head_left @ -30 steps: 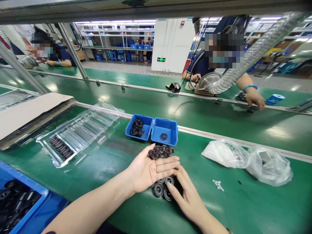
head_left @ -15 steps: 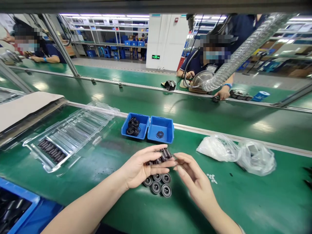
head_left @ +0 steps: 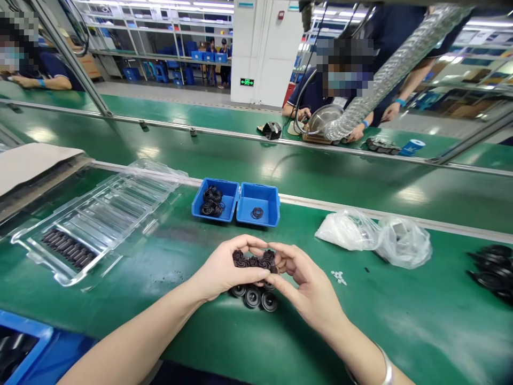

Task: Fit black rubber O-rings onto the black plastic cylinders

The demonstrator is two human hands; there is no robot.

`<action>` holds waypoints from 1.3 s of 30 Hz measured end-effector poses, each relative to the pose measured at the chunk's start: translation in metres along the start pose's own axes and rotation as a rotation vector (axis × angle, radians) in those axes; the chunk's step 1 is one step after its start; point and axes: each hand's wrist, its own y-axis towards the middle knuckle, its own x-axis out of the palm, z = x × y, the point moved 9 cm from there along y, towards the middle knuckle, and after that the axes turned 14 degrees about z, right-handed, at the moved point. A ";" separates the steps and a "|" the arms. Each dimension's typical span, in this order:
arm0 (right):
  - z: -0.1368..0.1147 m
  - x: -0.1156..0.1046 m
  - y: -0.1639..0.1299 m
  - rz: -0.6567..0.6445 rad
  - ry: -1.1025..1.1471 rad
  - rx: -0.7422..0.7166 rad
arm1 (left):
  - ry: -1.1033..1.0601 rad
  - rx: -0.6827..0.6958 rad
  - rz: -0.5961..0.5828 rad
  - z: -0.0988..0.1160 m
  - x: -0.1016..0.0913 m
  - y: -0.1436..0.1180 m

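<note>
A small, open-topped blue plastic bin [head_left: 256, 199] containing a few thin black rings [head_left: 257, 213] stands on the green work surface [head_left: 200, 342]. A row of dark cylindrical parts with swirl-shaped ends [head_left: 254, 262] is located on the near side of the bin, between the two hands. The left hand [head_left: 222, 267] has its thumb in front and its fingers curled behind, clamped on the row. The right hand [head_left: 308, 280] closes its thumb and bent fingers on the row's right end; its inner fingertips are partly hidden, and the number of parts appears uncertain.

Round black grooved discs [head_left: 252, 297] lie below the hands, farther to the near side of the bin. Left of the bin, just beside it, a matching blue bin [head_left: 228, 197] holds bundled black rings [head_left: 212, 201]. A clear ribbed plastic tray [head_left: 120, 206] lies farther left of the bin. Small white pieces [head_left: 339, 277] lie right of the bin, toward the near side.
</note>
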 end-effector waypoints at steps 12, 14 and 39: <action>0.004 0.000 -0.001 0.035 0.215 0.157 | -0.164 -0.110 0.052 -0.009 -0.001 0.001; 0.008 0.002 0.000 0.029 0.341 0.247 | -0.218 -0.156 0.046 -0.014 -0.001 0.001; 0.005 0.018 -0.021 -0.255 -0.292 -0.170 | -0.309 -0.157 0.170 -0.008 -0.026 0.006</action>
